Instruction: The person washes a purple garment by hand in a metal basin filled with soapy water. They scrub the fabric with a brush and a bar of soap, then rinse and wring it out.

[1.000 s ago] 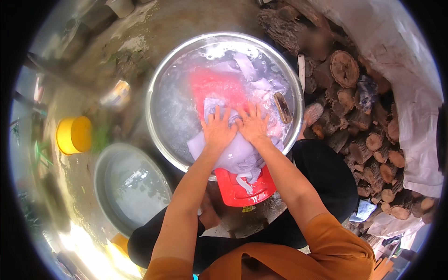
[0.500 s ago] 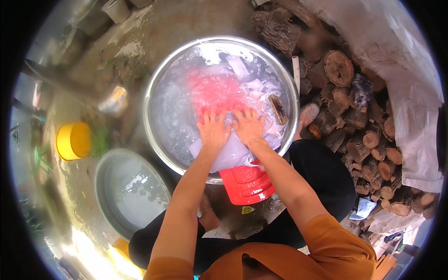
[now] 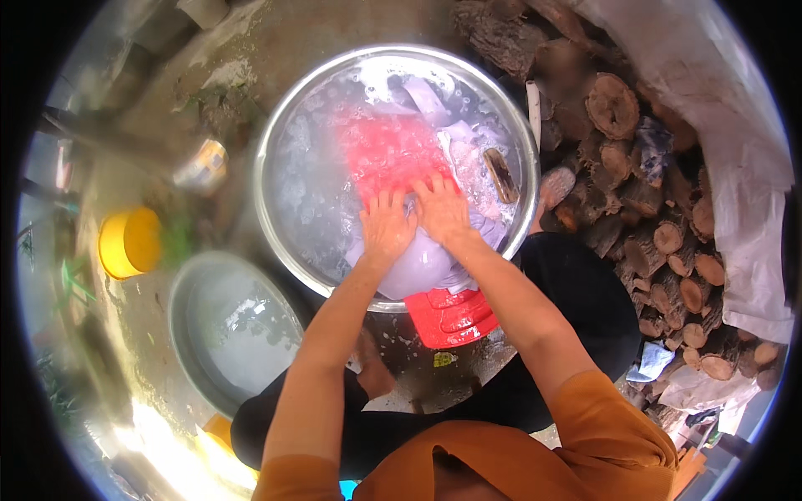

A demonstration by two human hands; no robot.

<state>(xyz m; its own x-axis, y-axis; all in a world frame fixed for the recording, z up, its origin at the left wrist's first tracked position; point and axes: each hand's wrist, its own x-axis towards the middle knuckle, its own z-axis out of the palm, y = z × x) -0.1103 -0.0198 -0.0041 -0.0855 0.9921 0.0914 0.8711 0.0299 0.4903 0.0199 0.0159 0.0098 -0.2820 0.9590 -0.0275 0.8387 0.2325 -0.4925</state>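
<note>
A red plastic washboard (image 3: 393, 154) leans in a round metal basin (image 3: 266, 200) of soapy water, its upper end (image 3: 447, 320) sticking out over the near rim. Bunched lavender cloth (image 3: 418, 271) lies on the board under my wrists and palms. My left hand (image 3: 389, 224) presses down on the cloth, fingers stretched forward and apart. Close beside it, my right hand (image 3: 443, 213) lies in the same way, its fingertips on the wet board. More pale lavender and pink-patterned cloth (image 3: 484, 184) floats to the right, with a dark brown bar-like block (image 3: 500, 175) on top.
A grey tub of water (image 3: 242, 326) stands at my left, and a yellow container (image 3: 130, 243) lies beyond it. Stacked firewood (image 3: 614, 104) fills the right side, beside a whitish sheet (image 3: 743, 167). My bent legs (image 3: 576, 309) flank the basin's near side.
Both hands have pushed slightly forward along the washboard, and the lavender cloth is bunched more roundly beneath them. The whole view has shifted a little, so the basin sits higher in it.
</note>
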